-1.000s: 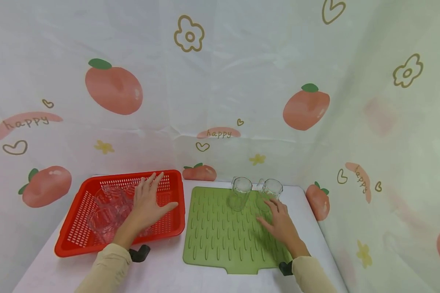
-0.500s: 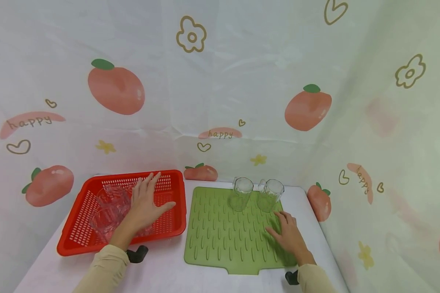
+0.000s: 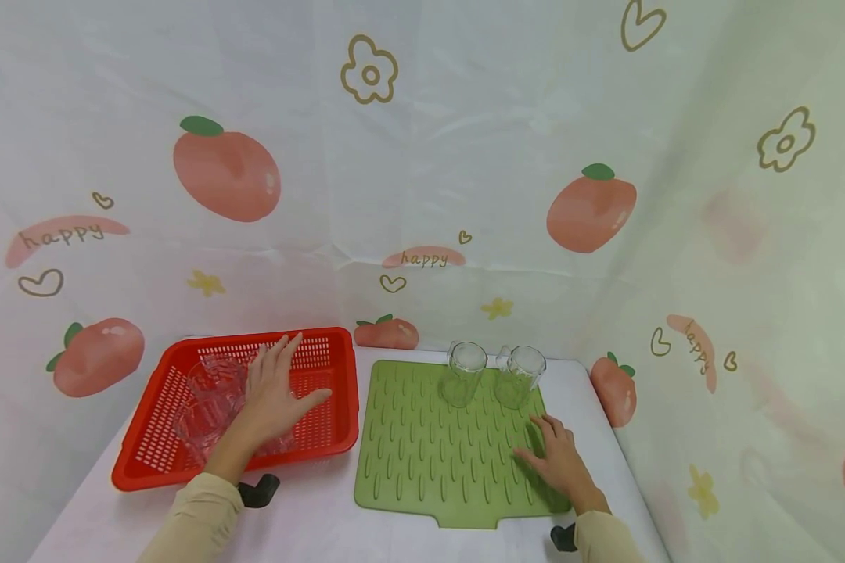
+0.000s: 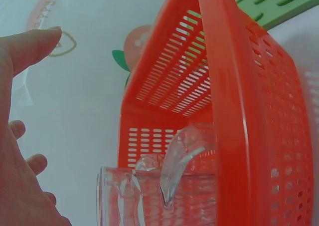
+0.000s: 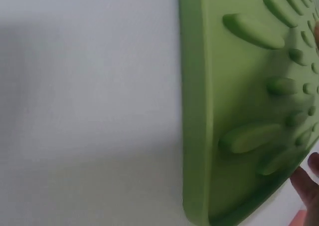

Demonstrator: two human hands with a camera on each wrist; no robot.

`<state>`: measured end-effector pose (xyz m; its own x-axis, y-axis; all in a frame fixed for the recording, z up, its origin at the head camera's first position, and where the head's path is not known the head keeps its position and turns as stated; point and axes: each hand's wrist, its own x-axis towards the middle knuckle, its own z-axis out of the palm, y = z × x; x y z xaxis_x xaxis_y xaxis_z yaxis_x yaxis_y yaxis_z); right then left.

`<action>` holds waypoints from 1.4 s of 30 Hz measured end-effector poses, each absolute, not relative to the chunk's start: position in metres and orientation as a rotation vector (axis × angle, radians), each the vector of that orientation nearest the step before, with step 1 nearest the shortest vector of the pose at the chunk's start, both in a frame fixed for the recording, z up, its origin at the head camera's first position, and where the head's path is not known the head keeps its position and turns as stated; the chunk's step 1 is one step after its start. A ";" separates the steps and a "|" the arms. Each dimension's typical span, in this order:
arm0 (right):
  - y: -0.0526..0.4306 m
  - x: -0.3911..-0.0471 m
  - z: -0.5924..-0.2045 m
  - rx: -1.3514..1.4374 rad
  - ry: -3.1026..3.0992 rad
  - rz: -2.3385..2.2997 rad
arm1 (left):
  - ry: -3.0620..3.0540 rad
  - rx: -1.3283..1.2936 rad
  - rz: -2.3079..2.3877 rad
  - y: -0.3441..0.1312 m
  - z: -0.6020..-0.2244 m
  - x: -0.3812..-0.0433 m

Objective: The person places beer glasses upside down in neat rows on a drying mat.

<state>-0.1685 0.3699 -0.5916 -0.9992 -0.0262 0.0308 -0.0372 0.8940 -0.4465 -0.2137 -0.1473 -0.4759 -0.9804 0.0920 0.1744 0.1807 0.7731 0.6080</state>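
Over the red plastic basket (image 3: 352,391) my left hand (image 3: 273,397) hovers with fingers spread and thumb out, holding nothing. Several clear glass mugs (image 3: 200,426) lie inside, partly hidden by that hand; the left wrist view shows a mug's curved handle (image 4: 179,161) close by. To the right, a green ridged drying mat (image 3: 408,438) bears two clear glass mugs, a left one (image 3: 463,377) and a right one (image 3: 521,377), both with handles turned left. My right hand (image 3: 556,461) is above the mat's right side, fingers loosely bent, apart from the mugs.
A white cloth-covered table (image 3: 317,516) carries both basket and mat. Behind and at the right stands a printed white curtain (image 3: 422,172) with fruit and flower drawings. The mat's tab (image 3: 467,521) points toward the table's front.
My right hand has drawn back from the right-hand mug, toward the front and right. My left hand has shifted slightly left over the basket. Both mugs on the mat stay in place.
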 end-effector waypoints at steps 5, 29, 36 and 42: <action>0.375 -0.168 -0.588 0.072 -3.114 0.741 | -2.846 -0.200 -0.985 -0.151 -0.477 -0.212; 0.376 -0.172 -0.584 0.022 -3.236 0.781 | -2.936 -0.188 -0.926 -0.159 -0.488 -0.203; 0.373 -0.173 -0.584 0.016 -3.235 0.822 | -2.958 -0.204 -0.848 -0.163 -0.487 -0.198; 0.372 -0.172 -0.584 0.033 -3.219 0.807 | -3.003 -0.173 -0.800 -0.167 -0.488 -0.195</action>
<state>-0.1723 0.3718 -0.5839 -0.9841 -0.0623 -0.1664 0.0235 0.8825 -0.4698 -0.1950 -0.1671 -0.4878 -0.9934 0.1001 0.0564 0.1149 0.8616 0.4944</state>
